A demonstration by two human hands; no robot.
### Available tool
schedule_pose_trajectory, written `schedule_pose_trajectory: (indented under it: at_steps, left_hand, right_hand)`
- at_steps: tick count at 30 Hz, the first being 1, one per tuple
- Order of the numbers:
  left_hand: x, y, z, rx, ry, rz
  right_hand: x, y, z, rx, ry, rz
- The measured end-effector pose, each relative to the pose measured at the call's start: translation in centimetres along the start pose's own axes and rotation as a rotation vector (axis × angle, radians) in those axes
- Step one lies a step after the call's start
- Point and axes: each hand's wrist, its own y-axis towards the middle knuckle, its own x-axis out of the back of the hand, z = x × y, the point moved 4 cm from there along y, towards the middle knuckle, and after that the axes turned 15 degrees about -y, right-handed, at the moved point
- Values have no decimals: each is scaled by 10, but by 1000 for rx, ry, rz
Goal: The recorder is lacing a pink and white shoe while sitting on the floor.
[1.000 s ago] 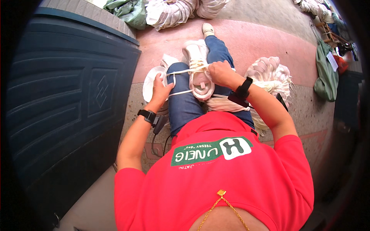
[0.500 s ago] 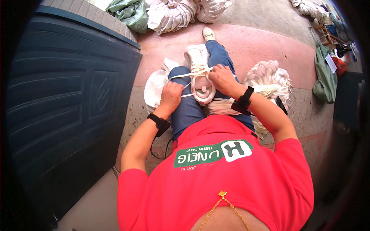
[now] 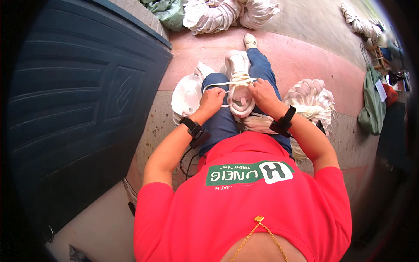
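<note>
A white shoe [image 3: 239, 65] rests between my thighs, its toe end pointing away from me and its opening on the near side. Cream shoelaces [image 3: 218, 83] cross over its tongue and stretch out to both sides. My left hand [image 3: 212, 99] is closed, pinching a lace end just left of the shoe, above my left thigh. At the shoe's right edge, the fingers of my right hand [image 3: 264, 94] are closed on the lace by the crossing. A small pink tag [image 3: 243, 101] shows inside the opening. Fingertips of both hands are partly hidden.
Left of my leg lies a white shoe piece [image 3: 186, 95]. A bundle of white shoe pieces [image 3: 310, 97] sits to my right. More white bundles [image 3: 214, 17] and a green sack [image 3: 169, 13] lie ahead. A dark blue door [image 3: 87, 96] stands close on the left; a green bag [image 3: 372, 100] hangs far right.
My left hand has moved closer to the shoe and a little farther from my body. My right hand stays at the lace crossing, slightly lower beside it. The whole view has shifted.
</note>
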Motion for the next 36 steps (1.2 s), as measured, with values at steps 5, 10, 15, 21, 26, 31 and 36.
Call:
schedule_pose_trajectory:
  at_steps: [5,10,15,21,26,31,36]
  left_hand:
    - [1,13,-18,-117,235,-31]
    - [-12,29,-41,-394,536,56]
    - [-20,15,-45,-466,860,215]
    - [-40,17,-70,-606,976,311]
    - [-35,40,-49,-173,835,329]
    - [-35,47,-31,-63,443,349]
    - [-32,27,-39,-295,612,195]
  right_hand:
    - [0,14,1,112,-196,34]
    - [-8,21,-8,104,-330,176]
    - [-16,18,17,126,-241,53]
    - [-11,9,19,95,-127,-49]
    - [-18,9,12,148,-36,-175]
    - [-9,2,-6,140,-33,-80]
    - [-7,12,0,231,-62,-32]
